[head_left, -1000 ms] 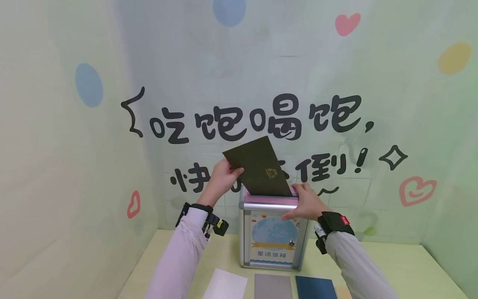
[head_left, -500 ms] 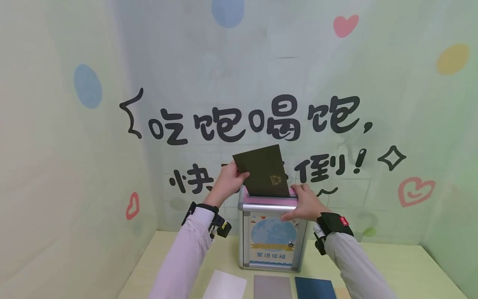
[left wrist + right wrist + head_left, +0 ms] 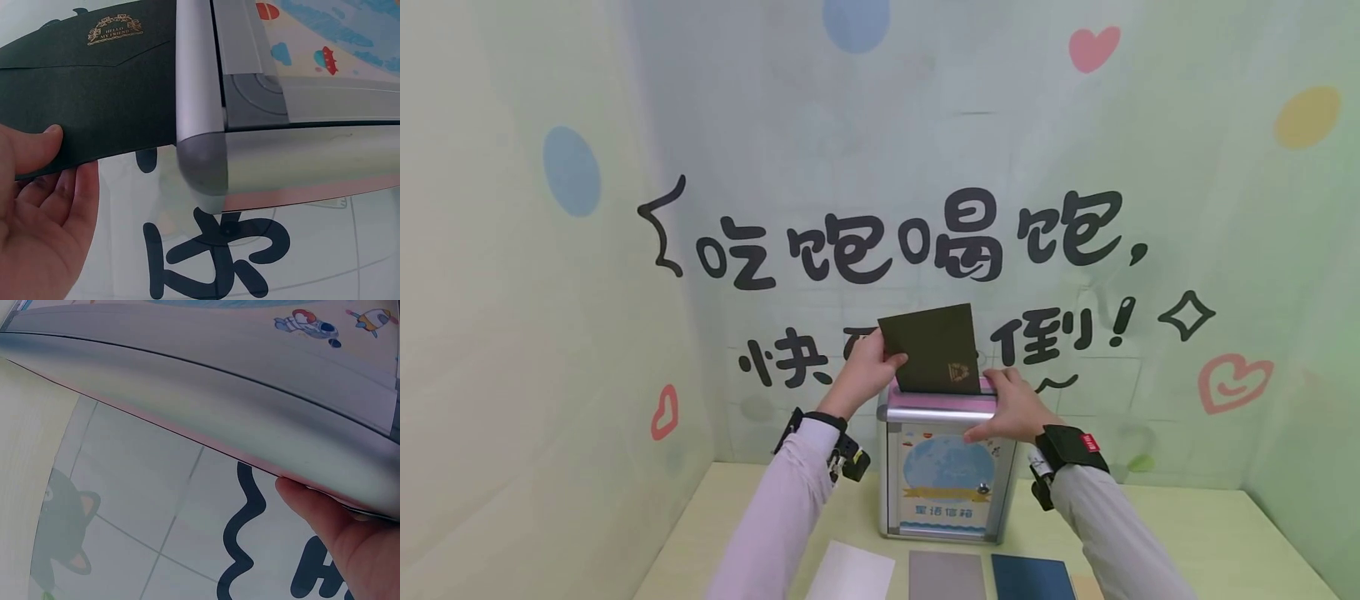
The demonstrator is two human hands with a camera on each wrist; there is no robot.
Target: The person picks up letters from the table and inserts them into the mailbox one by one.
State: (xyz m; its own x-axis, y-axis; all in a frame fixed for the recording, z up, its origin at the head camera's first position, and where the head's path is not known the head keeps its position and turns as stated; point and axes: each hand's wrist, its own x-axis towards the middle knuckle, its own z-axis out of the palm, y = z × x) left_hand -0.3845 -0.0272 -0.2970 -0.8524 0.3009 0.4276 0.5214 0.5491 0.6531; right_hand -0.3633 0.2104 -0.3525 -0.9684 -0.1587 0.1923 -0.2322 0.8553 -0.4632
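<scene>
A dark green envelope (image 3: 934,350) with a small gold emblem stands nearly upright, its lower edge sunk into the top slot of the silver-framed letterbox (image 3: 951,475).

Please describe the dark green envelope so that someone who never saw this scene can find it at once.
Find the silver box standing on the table before the wall. The envelope sticks up from its top, pinched by the left hand. Unlike the sheets lying flat in front, it is upright with a small gold emblem.

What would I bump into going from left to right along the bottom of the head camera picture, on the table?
Left sleeve → white sheet → grey sheet → blue sheet → right sleeve.
</scene>
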